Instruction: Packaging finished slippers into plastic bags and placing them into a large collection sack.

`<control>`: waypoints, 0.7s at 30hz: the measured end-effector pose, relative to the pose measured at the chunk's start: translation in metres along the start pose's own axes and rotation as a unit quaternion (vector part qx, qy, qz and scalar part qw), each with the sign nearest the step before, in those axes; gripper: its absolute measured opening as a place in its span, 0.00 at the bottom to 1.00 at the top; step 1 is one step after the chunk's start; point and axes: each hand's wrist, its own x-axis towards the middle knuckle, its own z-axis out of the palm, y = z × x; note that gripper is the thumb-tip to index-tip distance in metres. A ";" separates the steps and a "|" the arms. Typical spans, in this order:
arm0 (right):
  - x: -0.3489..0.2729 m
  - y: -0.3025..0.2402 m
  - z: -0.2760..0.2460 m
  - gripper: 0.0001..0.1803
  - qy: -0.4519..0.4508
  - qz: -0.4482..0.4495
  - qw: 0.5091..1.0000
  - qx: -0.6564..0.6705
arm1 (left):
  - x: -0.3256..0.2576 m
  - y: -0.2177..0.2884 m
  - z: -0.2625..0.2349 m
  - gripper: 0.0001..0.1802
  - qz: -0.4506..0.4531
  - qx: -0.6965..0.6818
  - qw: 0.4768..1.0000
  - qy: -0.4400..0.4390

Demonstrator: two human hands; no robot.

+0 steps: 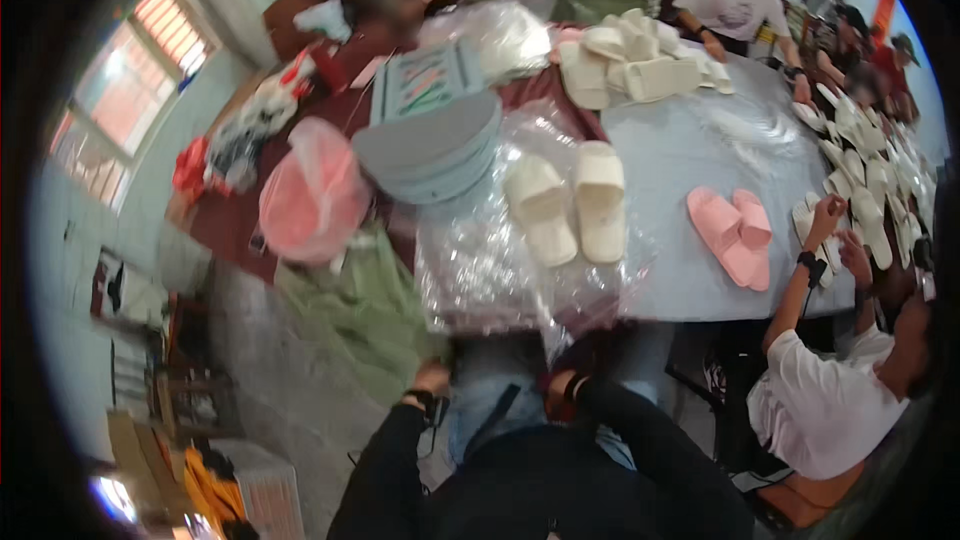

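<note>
My left hand [431,380] hangs low in front of the table, right against the edge of a green cloth [350,305] that drapes off the table. Its fingers are blurred, so whether it grips the cloth is unclear. My right hand [562,390] is at my lap, just under the table's front edge, with its fingers hidden. Above it on clear plastic bags [470,265] lies a pair of cream slippers [600,200]. Farther right, a pair of pink slippers [732,235] rests on the pale table covering, one overlapping the other.
Left on the table are a pink bundle in a plastic bag [315,195], stacked grey bins [430,150] and a grey-blue crate [425,80]. Cream slippers [635,60] are heaped at the back. A person in a white shirt [820,400] sits at right beside more slippers [870,190].
</note>
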 end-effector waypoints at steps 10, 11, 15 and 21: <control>-0.091 -0.017 -0.024 0.40 0.135 -0.092 0.979 0.119 | -0.076 0.055 -0.116 0.37 -0.216 -0.150 0.802 0.536; -0.097 -0.017 -0.024 0.44 0.136 -0.090 0.974 0.160 | -0.076 0.056 -0.125 0.32 -0.186 -0.092 0.782 0.588; -0.120 -0.028 -0.029 0.43 0.175 -0.074 0.972 0.137 | -0.061 0.039 -0.137 0.28 -0.197 0.016 0.828 0.525; -0.167 -0.050 -0.063 0.32 0.303 -0.128 0.927 0.182 | -0.066 -0.003 -0.137 0.16 -0.088 -0.002 0.830 0.551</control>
